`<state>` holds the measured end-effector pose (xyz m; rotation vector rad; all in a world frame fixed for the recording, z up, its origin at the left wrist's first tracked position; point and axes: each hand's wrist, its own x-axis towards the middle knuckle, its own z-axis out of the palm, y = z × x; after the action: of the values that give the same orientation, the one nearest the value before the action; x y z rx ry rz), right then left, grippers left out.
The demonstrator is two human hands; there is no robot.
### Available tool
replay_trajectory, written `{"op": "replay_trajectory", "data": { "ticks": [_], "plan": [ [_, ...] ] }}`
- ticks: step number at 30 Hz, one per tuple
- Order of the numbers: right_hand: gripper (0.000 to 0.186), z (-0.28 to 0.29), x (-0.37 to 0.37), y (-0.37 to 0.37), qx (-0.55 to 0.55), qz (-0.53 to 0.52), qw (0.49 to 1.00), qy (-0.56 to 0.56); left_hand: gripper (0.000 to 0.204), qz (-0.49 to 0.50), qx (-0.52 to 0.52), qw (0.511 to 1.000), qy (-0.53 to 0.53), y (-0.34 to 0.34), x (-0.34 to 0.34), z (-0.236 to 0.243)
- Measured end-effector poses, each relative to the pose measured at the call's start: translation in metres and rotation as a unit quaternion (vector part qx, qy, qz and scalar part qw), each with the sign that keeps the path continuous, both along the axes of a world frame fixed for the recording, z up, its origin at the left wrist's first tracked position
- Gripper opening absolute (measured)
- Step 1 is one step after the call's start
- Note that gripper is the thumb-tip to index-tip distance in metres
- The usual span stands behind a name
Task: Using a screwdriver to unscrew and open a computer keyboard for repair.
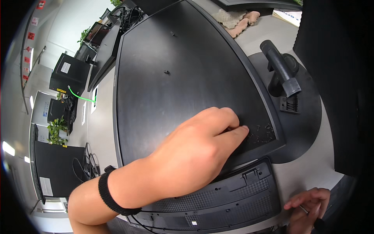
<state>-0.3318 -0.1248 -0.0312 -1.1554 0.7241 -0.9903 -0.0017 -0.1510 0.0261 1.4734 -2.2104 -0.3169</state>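
My left hand (194,150) reaches in from the lower left, a black band round its wrist. It is closed, thumb and finger pressed together low over the black panel of a monitor (146,97) lying flat. Whatever is between the fingertips is hidden. Right beside them lies a loose group of small dark screws (267,132) in the panel's near right corner. Two more small screws, one mid-panel (166,72) and another farther up (173,34), lie apart. My right hand (309,206) hangs at the lower right, fingers loosely curled and apart; a thin light band shows between them.
A keyboard (233,204) rests upside down along the near edge. On the right a round monitor base (307,136) bears a black stand neck (278,66). Crumpled gloves (235,21) lie at the far right. Cables (130,19) and other monitors (70,74) line the left.
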Motion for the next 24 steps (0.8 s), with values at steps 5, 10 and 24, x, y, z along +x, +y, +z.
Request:
{"op": "replay_trajectory", "data": {
  "ticks": [5, 10, 24],
  "plan": [
    [0.044, 0.000, 0.003, 0.002, 0.009, -0.002, 1.000, -0.006, 0.031, 0.047, 0.066, 0.996, 0.034, 0.008, 0.010, 0.020],
    [0.044, 0.003, 0.006, 0.001, 0.007, -0.004, 1.000, 0.001, 0.028, 0.084, 0.082, 0.993, 0.011, 0.045, 0.011, 0.051],
    [0.071, -0.031, 0.006, -0.001, -0.023, -0.154, 0.984, -0.092, 0.062, 0.218, 0.233, 0.934, -0.159, 0.235, -0.025, 0.056]
  ]
}}
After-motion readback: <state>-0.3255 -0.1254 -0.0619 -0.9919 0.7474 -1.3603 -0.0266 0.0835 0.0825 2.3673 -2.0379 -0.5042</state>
